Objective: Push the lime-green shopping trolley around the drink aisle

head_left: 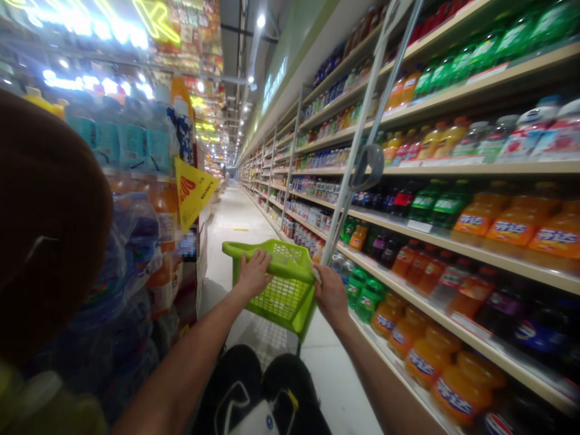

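Observation:
A lime-green plastic shopping cart (281, 296) with lattice sides stands in front of my legs in the aisle. Across its near rim runs a thick green handle bar. My left hand (255, 273) lies over the left part of that bar, its fingers curled over the top. At the bar's right end my right hand (330, 293) is closed around the corner. A small whitish bit shows by the right fingers, too small to name. No goods can be made out in the visible part of the cart.
Tall drink shelves (417, 229) line the right side, with orange soda bottles (466, 386) low down. On the left are stacked bottle packs (140, 133) and a yellow price sign (193, 193). A person's head (49, 211) is close at left. The pale floor (231, 211) runs ahead.

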`<state>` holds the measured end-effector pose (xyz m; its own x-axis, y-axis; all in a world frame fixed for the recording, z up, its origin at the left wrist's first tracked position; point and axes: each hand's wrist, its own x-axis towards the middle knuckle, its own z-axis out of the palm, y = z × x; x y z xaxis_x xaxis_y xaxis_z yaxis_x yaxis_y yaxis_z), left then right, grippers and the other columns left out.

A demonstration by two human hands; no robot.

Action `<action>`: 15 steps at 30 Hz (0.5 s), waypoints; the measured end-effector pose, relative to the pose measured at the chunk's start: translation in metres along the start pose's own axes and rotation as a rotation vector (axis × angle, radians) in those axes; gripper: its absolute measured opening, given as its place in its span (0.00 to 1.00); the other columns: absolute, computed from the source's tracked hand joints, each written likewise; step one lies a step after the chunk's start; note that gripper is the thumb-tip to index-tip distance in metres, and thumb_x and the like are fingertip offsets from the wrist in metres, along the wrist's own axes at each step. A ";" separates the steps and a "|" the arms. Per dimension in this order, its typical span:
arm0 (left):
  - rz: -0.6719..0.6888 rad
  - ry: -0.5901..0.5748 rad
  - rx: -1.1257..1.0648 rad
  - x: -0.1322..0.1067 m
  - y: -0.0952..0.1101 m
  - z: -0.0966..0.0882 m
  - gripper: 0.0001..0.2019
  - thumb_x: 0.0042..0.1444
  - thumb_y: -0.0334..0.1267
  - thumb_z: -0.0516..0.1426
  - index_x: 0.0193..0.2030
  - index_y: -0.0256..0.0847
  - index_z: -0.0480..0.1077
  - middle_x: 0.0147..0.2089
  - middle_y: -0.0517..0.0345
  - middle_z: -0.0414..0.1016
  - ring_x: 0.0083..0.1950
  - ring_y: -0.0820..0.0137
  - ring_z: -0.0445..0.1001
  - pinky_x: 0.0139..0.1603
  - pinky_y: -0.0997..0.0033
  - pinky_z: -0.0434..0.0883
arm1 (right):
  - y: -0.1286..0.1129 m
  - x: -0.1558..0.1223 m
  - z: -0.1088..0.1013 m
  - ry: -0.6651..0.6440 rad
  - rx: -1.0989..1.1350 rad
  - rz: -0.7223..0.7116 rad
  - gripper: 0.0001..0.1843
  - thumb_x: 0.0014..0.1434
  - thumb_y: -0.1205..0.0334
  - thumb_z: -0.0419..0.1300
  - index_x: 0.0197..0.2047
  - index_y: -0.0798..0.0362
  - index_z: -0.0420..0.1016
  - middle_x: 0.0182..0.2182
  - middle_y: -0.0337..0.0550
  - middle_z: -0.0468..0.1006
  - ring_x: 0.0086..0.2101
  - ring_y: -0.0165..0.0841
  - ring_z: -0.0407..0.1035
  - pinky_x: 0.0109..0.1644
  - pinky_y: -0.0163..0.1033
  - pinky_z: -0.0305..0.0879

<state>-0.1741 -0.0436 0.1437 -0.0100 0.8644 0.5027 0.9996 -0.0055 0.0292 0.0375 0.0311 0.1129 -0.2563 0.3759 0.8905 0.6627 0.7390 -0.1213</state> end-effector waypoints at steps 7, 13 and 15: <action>0.009 -0.062 -0.031 0.002 0.005 0.001 0.28 0.53 0.38 0.50 0.62 0.42 0.51 0.67 0.52 0.47 0.67 0.62 0.44 0.63 0.43 0.48 | -0.028 0.008 0.029 -0.003 0.044 -0.056 0.22 0.51 0.74 0.45 0.49 0.58 0.67 0.46 0.53 0.71 0.49 0.39 0.61 0.55 0.48 0.59; 0.032 -0.103 -0.022 -0.001 0.011 0.000 0.31 0.51 0.35 0.50 0.63 0.41 0.48 0.68 0.52 0.43 0.68 0.61 0.40 0.63 0.42 0.46 | -0.025 0.002 0.031 -0.018 -0.035 -0.158 0.22 0.55 0.76 0.44 0.50 0.56 0.67 0.50 0.50 0.69 0.55 0.39 0.56 0.57 0.49 0.55; 0.030 -0.118 -0.025 -0.002 0.013 -0.001 0.32 0.51 0.35 0.50 0.64 0.41 0.47 0.69 0.52 0.42 0.69 0.61 0.38 0.63 0.42 0.46 | -0.015 0.001 0.022 0.000 -0.078 -0.134 0.20 0.55 0.75 0.45 0.49 0.55 0.68 0.51 0.50 0.69 0.55 0.40 0.56 0.56 0.49 0.55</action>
<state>-0.1611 -0.0463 0.1438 0.0243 0.9166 0.3990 0.9983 -0.0431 0.0384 0.0117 0.0326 0.1054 -0.3461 0.2773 0.8963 0.6755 0.7366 0.0330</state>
